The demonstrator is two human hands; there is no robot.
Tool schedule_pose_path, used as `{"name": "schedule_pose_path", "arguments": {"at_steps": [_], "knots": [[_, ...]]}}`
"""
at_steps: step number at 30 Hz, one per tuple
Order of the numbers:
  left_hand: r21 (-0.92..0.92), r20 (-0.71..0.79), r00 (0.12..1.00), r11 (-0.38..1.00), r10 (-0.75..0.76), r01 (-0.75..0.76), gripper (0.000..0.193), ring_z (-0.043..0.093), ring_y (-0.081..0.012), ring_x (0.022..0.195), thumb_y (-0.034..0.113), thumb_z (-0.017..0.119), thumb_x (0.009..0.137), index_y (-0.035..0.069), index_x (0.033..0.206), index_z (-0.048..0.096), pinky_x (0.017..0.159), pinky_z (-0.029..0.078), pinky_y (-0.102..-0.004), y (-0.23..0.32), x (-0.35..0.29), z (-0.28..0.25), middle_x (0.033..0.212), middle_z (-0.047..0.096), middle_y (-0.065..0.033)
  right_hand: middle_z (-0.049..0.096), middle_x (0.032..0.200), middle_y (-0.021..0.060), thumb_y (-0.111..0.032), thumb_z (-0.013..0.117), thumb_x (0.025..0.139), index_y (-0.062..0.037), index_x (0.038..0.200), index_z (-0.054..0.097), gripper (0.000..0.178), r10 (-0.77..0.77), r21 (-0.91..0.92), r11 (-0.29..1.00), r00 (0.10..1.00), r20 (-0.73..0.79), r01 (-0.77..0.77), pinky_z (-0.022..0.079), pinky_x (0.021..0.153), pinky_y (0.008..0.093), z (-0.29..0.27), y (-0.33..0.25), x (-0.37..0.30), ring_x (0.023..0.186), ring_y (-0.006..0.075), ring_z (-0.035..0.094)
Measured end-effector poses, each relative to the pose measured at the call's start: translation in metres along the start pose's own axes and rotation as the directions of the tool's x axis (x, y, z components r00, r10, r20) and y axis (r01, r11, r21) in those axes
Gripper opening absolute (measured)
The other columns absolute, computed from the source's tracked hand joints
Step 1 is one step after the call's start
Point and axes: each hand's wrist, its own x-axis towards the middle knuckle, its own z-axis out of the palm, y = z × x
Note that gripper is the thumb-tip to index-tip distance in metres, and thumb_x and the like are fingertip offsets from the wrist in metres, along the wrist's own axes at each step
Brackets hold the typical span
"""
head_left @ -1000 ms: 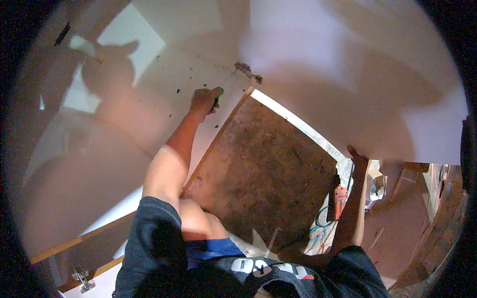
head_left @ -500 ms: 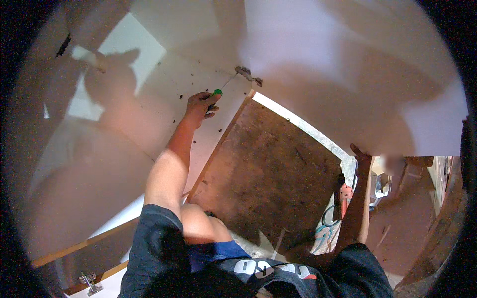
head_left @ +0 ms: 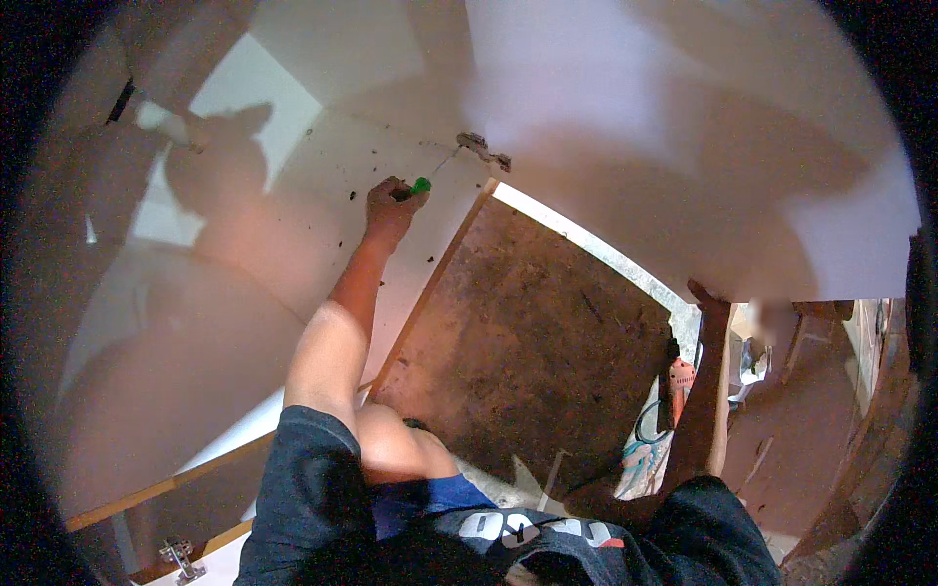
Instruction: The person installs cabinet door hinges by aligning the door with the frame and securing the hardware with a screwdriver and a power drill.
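My left hand (head_left: 390,208) is closed around the green handle of a screwdriver (head_left: 421,185). Its thin metal shaft reaches toward a ragged, broken hole (head_left: 482,150) where the white side panel (head_left: 337,210) meets the white panel ahead; whether the tip touches is too small to tell. At the lower right edge of the panel ahead (head_left: 606,195), my right hand (head_left: 712,297) grips the edge with one digit stretched over the face. The rest of its fingers are hidden. Small dark crumbs (head_left: 353,195) lie scattered on the side panel.
A stained brown floor area (head_left: 532,322), edged by a white strip (head_left: 586,239), lies between my arms. An orange corded power tool (head_left: 681,379) sits beside my right forearm. A metal hinge (head_left: 180,559) is at the lower left. Shadows cover much of the panels.
My left hand and the screwdriver have shifted slightly left, and the handle has turned in my fingers. The view has moved a little. My right hand stays at the panel edge.
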Motion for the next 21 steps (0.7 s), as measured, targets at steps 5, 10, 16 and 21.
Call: {"name": "schedule_pose_path", "arguments": {"at_steps": [5,10,16,21], "knots": [[0.227,-0.130,0.975,0.962,0.182,-0.149,0.033,0.064,-0.0223,0.066,0.022,0.086,0.076,0.003,0.090,0.063,0.064,0.052,-0.0360,-0.008,-0.003,0.008,0.076,0.068,-0.0092,0.059,0.133,0.0094,-0.019,0.094,0.066,-0.0096,0.144,0.049,0.090,-0.073,-0.013,0.997,0.997,-0.003,0.073,0.048,0.092,0.0389,0.005,0.006,0.003,0.120,0.0271,0.057],[-0.160,0.096,0.915,0.901,-0.392,0.403,0.031,0.060,-0.0205,0.051,0.028,0.081,0.079,0.003,0.086,0.064,0.049,0.049,-0.0328,0.025,-0.009,0.011,0.073,0.067,-0.0101,0.059,0.134,0.0090,-0.019,0.095,0.066,-0.0093,0.144,0.049,0.091,0.038,-0.003,0.999,0.999,0.002,-0.038,0.049,0.089,0.0383,0.003,-0.012,-0.003,0.121,0.0271,0.057],[-0.321,0.316,0.811,0.749,-0.492,0.580,0.033,0.056,-0.0158,0.047,0.034,0.072,0.087,0.003,0.077,0.065,0.041,0.040,-0.0295,0.014,-0.001,0.000,0.063,0.063,-0.0088,0.059,0.134,0.0085,-0.022,0.095,0.065,-0.0087,0.143,0.050,0.091,0.134,-0.061,0.989,0.991,-0.009,-0.134,0.047,0.092,0.0390,0.005,-0.010,-0.003,0.123,0.0257,0.056],[-0.161,0.237,0.933,0.935,-0.273,0.315,0.029,0.057,-0.0153,0.050,0.030,0.079,0.086,0.006,0.078,0.065,0.046,0.044,-0.0284,0.013,-0.005,0.004,0.065,0.064,-0.0071,0.056,0.136,0.0108,-0.012,0.091,0.069,-0.0062,0.143,0.048,0.085,0.057,-0.034,0.998,0.998,0.036,-0.056,0.043,0.105,0.0425,0.004,-0.015,0.000,0.125,0.0282,0.055]]}}
